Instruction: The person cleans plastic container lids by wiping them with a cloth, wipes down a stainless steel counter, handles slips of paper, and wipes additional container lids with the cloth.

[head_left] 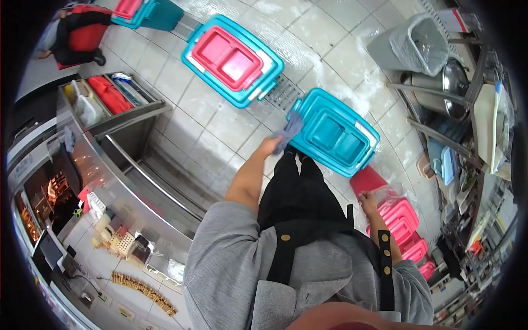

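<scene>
My left hand (269, 146) is closed on a grey-blue cloth (289, 131), which hangs against the near left corner of a teal storage bin's lid (335, 135). That bin stands on the wet floor just in front of my feet, its lid on. My right hand (367, 202) is curled shut beside a crumpled clear plastic bag (393, 193) and a stack of pink lids (400, 217). Whether the fingers grip the bag or something else cannot be made out. Farther ahead stands another teal bin (190, 58) with a pink inset in its lid (228, 58).
A drain grate (281, 92) runs between the bins across tiled floor. A steel counter (137, 165) lies on my left. On my right are a grey lined trash bin (379, 52) and metal shelving (440, 140). Another person (82, 33) sits at far left, near a third teal bin (159, 19).
</scene>
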Tool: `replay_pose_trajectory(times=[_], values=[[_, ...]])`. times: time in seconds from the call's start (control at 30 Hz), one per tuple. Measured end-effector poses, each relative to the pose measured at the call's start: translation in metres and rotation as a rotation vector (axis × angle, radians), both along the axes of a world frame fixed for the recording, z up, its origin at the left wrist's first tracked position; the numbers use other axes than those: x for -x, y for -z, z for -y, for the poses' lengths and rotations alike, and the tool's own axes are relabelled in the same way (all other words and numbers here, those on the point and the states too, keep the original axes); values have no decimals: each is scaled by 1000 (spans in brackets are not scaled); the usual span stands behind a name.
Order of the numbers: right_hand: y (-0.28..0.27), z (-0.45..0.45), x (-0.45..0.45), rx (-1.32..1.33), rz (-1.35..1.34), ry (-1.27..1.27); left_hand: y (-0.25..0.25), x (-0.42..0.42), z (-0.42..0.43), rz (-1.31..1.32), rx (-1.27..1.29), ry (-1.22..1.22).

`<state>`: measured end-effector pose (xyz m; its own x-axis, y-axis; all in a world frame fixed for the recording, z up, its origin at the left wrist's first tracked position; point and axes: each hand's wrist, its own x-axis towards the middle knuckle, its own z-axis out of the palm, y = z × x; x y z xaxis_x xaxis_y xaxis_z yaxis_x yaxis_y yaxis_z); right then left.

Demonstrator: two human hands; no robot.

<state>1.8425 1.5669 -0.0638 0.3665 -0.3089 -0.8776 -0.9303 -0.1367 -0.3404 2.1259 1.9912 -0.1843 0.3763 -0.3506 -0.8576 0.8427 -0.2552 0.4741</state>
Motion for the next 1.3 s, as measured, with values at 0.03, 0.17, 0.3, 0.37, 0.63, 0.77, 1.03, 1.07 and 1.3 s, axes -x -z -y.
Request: replay_pose_trajectory(times=[0.03,0.17,0.3,0.37,0.63,0.77,1.03,1.07,1.3], values=[[-6,-3,-13,1,-27,-7,6,6,-30,-415,161,-402],[-34,-11,-59,-44,77,44,-33,-31,-147,-283,186,-784],[-31,-8,-70,-21,113,0,-47,-145,-209,70,-284,-995],[-36,-11,-86,7,61,-46,-64,-216,-217,515,-508,-842],[2,-106,-177,1,-45,-99,38,-411,-240,489,-698,-244],[8,-169,-239,-121,-99,-203,63,-373,-223,695,-749,-652],[-27,-182,-290,-94,-18,-144,47,-110,-45,682,-565,-408],[-25,-171,-283,-93,-19,-145,44,-87,-22,565,-478,-517],[-21,-116,-257,43,-118,-206,-5,-147,-105,170,63,-1393]])
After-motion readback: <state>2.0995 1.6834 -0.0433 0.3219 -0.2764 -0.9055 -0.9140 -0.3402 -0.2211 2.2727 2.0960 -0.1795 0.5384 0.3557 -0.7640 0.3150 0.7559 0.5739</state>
